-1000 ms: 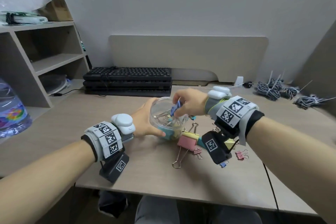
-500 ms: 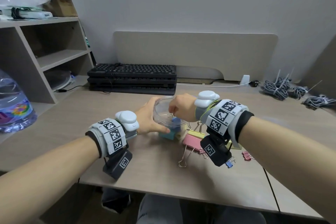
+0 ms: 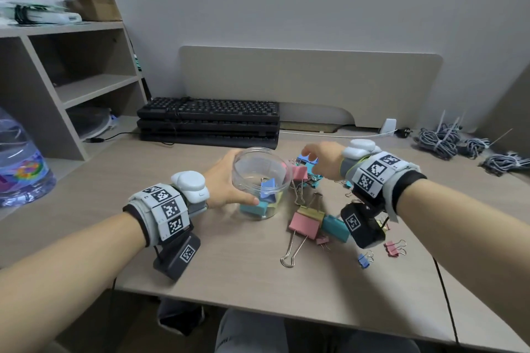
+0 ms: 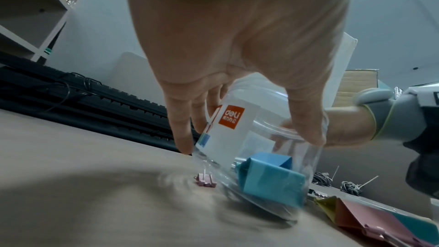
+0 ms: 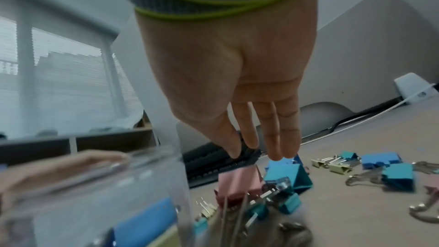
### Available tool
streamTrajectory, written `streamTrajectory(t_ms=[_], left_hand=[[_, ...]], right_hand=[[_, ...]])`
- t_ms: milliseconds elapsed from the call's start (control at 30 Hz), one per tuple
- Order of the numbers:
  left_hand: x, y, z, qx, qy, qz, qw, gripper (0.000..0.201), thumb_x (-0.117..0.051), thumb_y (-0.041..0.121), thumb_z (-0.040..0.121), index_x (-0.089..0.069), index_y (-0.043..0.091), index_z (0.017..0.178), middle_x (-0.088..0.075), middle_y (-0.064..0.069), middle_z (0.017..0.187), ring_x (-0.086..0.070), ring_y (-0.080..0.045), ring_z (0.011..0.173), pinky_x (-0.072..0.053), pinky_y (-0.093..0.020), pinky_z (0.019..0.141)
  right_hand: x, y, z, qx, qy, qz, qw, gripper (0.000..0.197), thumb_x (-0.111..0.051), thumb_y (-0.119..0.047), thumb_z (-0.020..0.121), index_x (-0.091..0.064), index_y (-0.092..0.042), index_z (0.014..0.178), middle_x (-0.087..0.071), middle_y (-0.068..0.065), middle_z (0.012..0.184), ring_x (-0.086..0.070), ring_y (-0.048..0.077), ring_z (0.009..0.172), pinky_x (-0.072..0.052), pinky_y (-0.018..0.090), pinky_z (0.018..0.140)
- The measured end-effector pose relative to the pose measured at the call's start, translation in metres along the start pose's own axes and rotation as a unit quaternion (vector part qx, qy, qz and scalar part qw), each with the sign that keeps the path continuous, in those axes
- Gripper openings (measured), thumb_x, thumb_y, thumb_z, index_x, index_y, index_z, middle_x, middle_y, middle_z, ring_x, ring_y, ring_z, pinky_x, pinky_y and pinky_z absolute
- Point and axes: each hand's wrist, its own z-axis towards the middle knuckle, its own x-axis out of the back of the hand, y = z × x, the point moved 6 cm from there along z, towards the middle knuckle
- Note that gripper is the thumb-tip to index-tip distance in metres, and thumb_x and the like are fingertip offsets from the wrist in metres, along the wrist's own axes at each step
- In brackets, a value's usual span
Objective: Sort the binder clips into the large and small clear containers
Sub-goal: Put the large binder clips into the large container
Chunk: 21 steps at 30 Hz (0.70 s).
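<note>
My left hand (image 3: 238, 180) grips a clear container (image 3: 259, 178) standing on the desk, thumb on its near side and fingers round the back. Inside lie a blue clip (image 3: 268, 188), a teal one and a yellow one; the left wrist view shows the blue clip (image 4: 268, 176) at the bottom. My right hand (image 3: 311, 159) hovers just right of the container over a pile of large clips, fingers straight and holding nothing. Its fingertips (image 5: 282, 155) hang above a teal clip (image 5: 287, 176) and a pink clip (image 5: 237, 179). More clips lie nearer me: a large pink (image 3: 304, 225), a large teal (image 3: 335, 228) and small ones (image 3: 391, 248).
Stacked black keyboards (image 3: 209, 120) sit behind the container. A shelf unit (image 3: 71, 80) and a water bottle (image 3: 20, 169) stand at the left. Cable bundles (image 3: 447, 140) and a white adapter (image 3: 388, 126) lie at the back right. A small pink clip (image 4: 205, 182) lies against the container's base.
My right hand let a blue clip go inside the container, then came out and moved right over the clip pile. My left hand kept its grip on the container.
</note>
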Motion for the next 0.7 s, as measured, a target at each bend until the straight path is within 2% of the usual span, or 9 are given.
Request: streamTrajectory(t_ms=[67,167,233,333,433,500,567,633,700], left_hand=[[0.004,-0.004,0.0,0.001,0.018,-0.007,1.0,0.11,-0.09,0.039,0.047,-0.032,0.024,0.14,-0.051,0.006,0.135,-0.051,-0.013,0.125,-0.041,-0.035,0.108],[0.007,-0.006,-0.002,-0.009,0.034,0.001,0.999,0.107,-0.091,0.034,0.051,-0.032,0.023,0.14,-0.05,0.005,0.135,-0.049,-0.013,0.125,-0.039,-0.03,0.105],[0.008,-0.006,-0.004,-0.015,0.04,0.013,0.999,0.106,-0.092,0.033,0.053,-0.032,0.023,0.14,-0.049,0.006,0.134,-0.048,-0.011,0.124,-0.038,-0.026,0.103],[0.008,-0.004,-0.006,-0.024,0.041,0.023,0.999,0.104,-0.092,0.031,0.056,-0.031,0.026,0.14,-0.047,0.009,0.134,-0.047,-0.009,0.124,-0.038,-0.025,0.103],[0.007,-0.005,-0.006,-0.014,0.028,0.029,0.999,0.106,-0.092,0.034,0.056,-0.03,0.025,0.141,-0.047,0.009,0.135,-0.047,-0.01,0.125,-0.039,-0.03,0.107],[0.006,-0.003,-0.007,-0.004,0.021,0.032,0.999,0.106,-0.092,0.035,0.057,-0.029,0.024,0.142,-0.047,0.008,0.135,-0.047,-0.011,0.125,-0.039,-0.03,0.108],[0.004,-0.001,-0.008,0.0,0.017,0.035,0.999,0.105,-0.091,0.034,0.059,-0.029,0.023,0.142,-0.047,0.008,0.134,-0.047,-0.01,0.124,-0.038,-0.028,0.106],[0.002,0.003,-0.009,0.002,0.014,0.033,0.999,0.104,-0.091,0.033,0.059,-0.029,0.023,0.142,-0.047,0.009,0.134,-0.047,-0.01,0.124,-0.038,-0.028,0.106],[-0.002,0.007,-0.007,-0.002,0.009,0.032,0.999,0.105,-0.09,0.035,0.059,-0.029,0.024,0.143,-0.048,0.008,0.136,-0.048,-0.012,0.126,-0.038,-0.032,0.109]], right_hand=[[-0.01,-0.006,0.004,0.013,-0.011,-0.04,0.999,0.05,-0.055,-0.02,0.089,-0.048,-0.022,0.138,-0.06,0.007,0.132,-0.06,0.032,0.113,-0.05,0.038,0.093],[-0.021,-0.016,0.01,0.023,-0.026,-0.063,0.997,0.056,-0.059,-0.034,0.085,-0.045,-0.027,0.139,-0.063,0.006,0.126,-0.06,0.033,0.11,-0.051,0.039,0.092],[-0.028,-0.024,0.014,0.025,-0.04,-0.083,0.995,0.055,-0.064,-0.036,0.08,-0.048,-0.03,0.132,-0.064,0.003,0.119,-0.062,0.031,0.106,-0.052,0.039,0.088],[-0.035,-0.033,0.018,0.033,-0.048,-0.116,0.992,0.033,-0.068,-0.033,0.078,-0.055,-0.023,0.107,-0.061,0.005,0.111,-0.062,0.029,0.101,-0.051,0.034,0.078],[-0.042,-0.033,0.019,0.027,-0.057,-0.139,0.988,0.035,-0.063,-0.026,0.084,-0.056,-0.012,0.115,-0.06,0.008,0.114,-0.057,0.027,0.095,-0.04,0.03,0.072],[-0.042,-0.029,0.016,0.024,-0.042,-0.125,0.991,0.029,-0.06,-0.024,0.084,-0.054,-0.012,0.11,-0.062,0.009,0.111,-0.054,0.026,0.085,-0.042,0.032,0.071],[-0.036,-0.021,0.012,0.014,-0.02,-0.093,0.995,0.029,-0.06,-0.028,0.08,-0.049,-0.014,0.103,-0.064,0.008,0.1,-0.057,0.028,0.08,-0.049,0.035,0.071],[-0.025,-0.01,0.01,-0.01,0.003,-0.053,0.999,0.04,-0.062,-0.034,0.074,-0.048,-0.017,0.107,-0.065,0.006,0.094,-0.062,0.03,0.081,-0.054,0.038,0.076],[-0.012,-0.001,0.004,-0.023,0.025,-0.003,0.999,0.047,-0.061,-0.034,0.071,-0.048,-0.02,0.114,-0.068,0.005,0.099,-0.064,0.032,0.089,-0.054,0.041,0.083]])
